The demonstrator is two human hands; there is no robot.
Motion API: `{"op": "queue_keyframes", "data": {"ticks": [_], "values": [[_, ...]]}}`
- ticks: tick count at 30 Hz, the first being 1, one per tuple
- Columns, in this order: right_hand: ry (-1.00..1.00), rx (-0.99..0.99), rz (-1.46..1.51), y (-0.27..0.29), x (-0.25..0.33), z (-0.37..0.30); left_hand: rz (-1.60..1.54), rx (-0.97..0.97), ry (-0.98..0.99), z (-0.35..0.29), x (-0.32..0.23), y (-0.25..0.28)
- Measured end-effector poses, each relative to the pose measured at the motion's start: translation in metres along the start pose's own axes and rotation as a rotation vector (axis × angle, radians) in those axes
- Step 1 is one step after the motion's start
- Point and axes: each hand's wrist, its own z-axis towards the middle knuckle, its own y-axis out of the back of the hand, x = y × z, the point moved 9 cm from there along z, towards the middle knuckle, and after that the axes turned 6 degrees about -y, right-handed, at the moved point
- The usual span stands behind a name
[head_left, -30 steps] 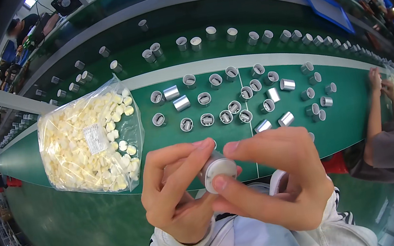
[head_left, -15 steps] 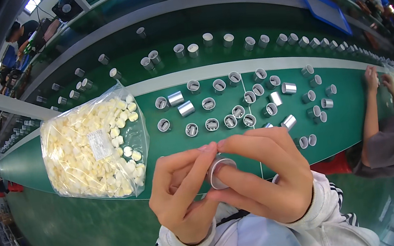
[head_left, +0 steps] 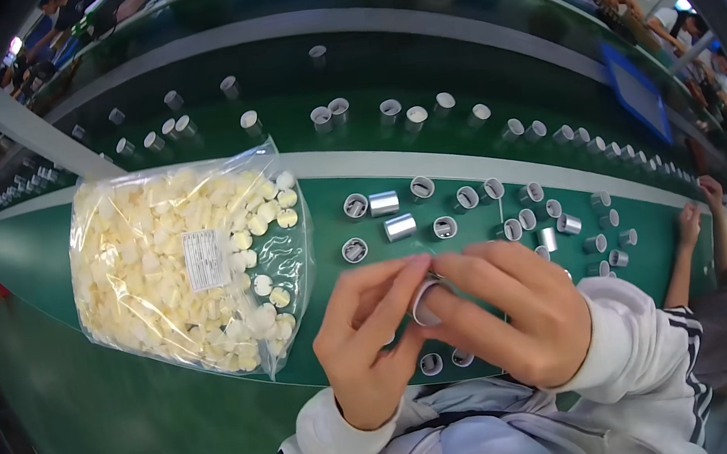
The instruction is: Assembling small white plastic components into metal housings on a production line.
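My left hand (head_left: 365,342) and my right hand (head_left: 517,312) meet over the near edge of the bench, both closed around one small silver metal cup (head_left: 426,307). Its round opening is tilted toward me. A right-hand finger reaches to the opening, and the fingertips of both hands pinch together at the cup's far side. Whatever is between those tips is hidden. Similar silver cups, such as an upright one (head_left: 444,228) with parts inside and one lying on its side (head_left: 400,227), stand or lie beyond my hands.
To the left, a clear plastic bag (head_left: 138,257) of cream-coloured round pieces lies on the green bench (head_left: 27,248). Behind runs a dark green conveyor belt (head_left: 272,87) carrying more cups. A blue tray (head_left: 637,90) is at the far right; a co-worker's arm (head_left: 681,254) reaches in there.
The view has shifted, so bench, bag and cups appear displaced. Both hands still hold the cup together, slightly farther right in the picture, with nearly the same grip.
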Motion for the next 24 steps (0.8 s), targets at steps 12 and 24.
{"op": "queue_keyframes", "data": {"ticks": [12, 24], "values": [[0.19, -0.025, 0.116, -0.042, -0.015, 0.038, -0.35, -0.139, 0.258, 0.005, 0.059, 0.025], [0.154, -0.013, 0.087, -0.041, -0.009, 0.039, -0.107, -0.076, 0.217, 0.006, 0.044, 0.034]]}}
